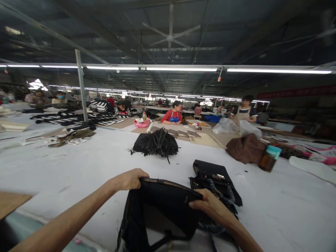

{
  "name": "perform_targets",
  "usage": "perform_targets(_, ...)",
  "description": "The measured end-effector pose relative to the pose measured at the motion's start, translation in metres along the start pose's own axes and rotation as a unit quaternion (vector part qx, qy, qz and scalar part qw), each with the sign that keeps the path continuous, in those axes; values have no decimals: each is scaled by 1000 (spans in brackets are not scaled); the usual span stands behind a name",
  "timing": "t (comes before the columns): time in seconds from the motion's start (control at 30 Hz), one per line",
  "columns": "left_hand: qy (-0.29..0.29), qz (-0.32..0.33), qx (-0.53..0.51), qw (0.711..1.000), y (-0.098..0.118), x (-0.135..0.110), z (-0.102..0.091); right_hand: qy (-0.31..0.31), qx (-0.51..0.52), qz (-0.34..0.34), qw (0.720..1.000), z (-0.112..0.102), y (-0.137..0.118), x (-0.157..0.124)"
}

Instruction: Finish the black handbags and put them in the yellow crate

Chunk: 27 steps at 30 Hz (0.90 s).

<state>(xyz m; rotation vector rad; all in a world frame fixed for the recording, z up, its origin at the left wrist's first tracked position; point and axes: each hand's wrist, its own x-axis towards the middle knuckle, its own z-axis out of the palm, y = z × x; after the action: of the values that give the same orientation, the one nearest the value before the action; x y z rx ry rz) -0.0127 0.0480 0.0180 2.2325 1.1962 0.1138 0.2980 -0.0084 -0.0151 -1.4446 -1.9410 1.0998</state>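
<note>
Nearest the camera, a bag [170,196] is held up over the near side of the table [78,164], centred low in the view; whether its base is rested on anything cannot be told. Its upper rim is grasped at the left end by the left hand [133,179] and at the right end by the right hand [208,206], whose thumb is pressed on the near face. Just beyond the right hand, a second bag [212,172], black with metal fittings, is laid on the table. Farther forward, black strips [161,142] are heaped. To the right, a brown cloth [245,148] is bunched beside a jar [270,159] with a turquoise lid. Across the table, a pink basket [141,124] is placed near a person in red [172,115]; another person in an apron [243,112] is seen farther right.
</note>
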Motion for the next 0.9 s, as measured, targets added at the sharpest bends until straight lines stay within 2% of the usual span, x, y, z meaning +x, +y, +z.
perform_targets(0.07,36,22,36,998,5,3,0,-6,20,-6,1000,2,2,2)
perform_targets(0.17,90,58,159,981,15,9,-2,-5,28,-11,1000,3,2,2)
perform_targets(0.3,90,78,259,959,31,16,1,-7,22,-12,1000,3,0,0)
perform_targets(0.37,94,85,265,956,39,18,4,-7,20,-10,1000,3,0,-2)
perform_targets(0.5,135,163,216,953,50,13,10,-8,31,-4,999,-1,4,-8)
perform_targets(0.63,122,172,181,961,48,4,11,-6,51,-1,999,-5,12,-10)
perform_targets(0.9,111,201,248,941,42,2,15,-17,84,-20,996,-6,10,-6)
